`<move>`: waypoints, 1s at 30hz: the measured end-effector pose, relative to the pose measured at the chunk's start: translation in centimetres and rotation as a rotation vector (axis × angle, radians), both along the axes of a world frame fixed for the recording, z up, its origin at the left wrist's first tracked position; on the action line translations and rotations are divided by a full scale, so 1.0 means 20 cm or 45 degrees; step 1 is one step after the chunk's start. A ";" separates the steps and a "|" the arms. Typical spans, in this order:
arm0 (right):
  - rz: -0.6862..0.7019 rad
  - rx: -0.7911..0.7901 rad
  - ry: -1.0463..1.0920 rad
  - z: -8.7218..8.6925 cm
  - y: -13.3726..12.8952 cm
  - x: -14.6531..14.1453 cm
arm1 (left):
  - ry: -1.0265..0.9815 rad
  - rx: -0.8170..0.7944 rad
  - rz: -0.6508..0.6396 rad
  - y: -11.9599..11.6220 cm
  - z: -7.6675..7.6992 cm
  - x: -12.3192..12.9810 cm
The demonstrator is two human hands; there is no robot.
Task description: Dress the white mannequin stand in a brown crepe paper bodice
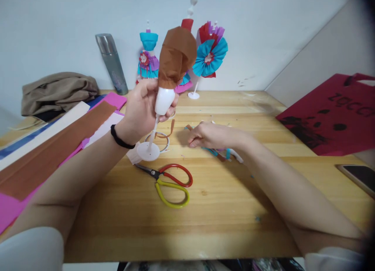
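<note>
One pair of scissors (153,172) lies on the tabletop (123,232) this side of my left hand (140,106), which is wrapped round a tilted, brown-papered mannequin (177,56). Right hand (208,133) is half-curled over paper scraps (227,153); can't tell if it's pinching any. Beyond both, more dressed-up mannequins (149,40).

Scissors (159,175) on table (222,200), paper (58,149) left

A white dress form (165,101), wrapped in brown paper (177,56) with a red neckband (187,24), is held leaning right.
</note>
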State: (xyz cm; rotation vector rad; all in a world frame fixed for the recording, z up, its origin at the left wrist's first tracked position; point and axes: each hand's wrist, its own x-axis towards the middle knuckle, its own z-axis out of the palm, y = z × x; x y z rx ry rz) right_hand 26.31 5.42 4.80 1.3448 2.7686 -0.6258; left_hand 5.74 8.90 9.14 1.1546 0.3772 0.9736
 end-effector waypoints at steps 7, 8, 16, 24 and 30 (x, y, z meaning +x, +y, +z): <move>0.171 0.044 -0.103 -0.10 -0.01 -0.11 | 0.068 0.023 -0.004 0.00 -0.01 0.01; 0.165 0.075 -0.119 -0.10 -0.01 -0.12 | 0.089 0.011 -0.003 0.00 -0.02 0.01; 0.155 0.144 -0.238 -0.10 -0.06 -0.18 | 0.028 -0.004 -0.059 -0.02 -0.05 0.04; 0.106 0.145 0.087 -0.08 0.01 -0.06 | 0.086 0.053 -0.002 -0.03 -0.03 0.04; -0.253 0.334 0.167 0.04 0.00 0.01 | 0.104 0.048 0.015 -0.02 -0.04 0.04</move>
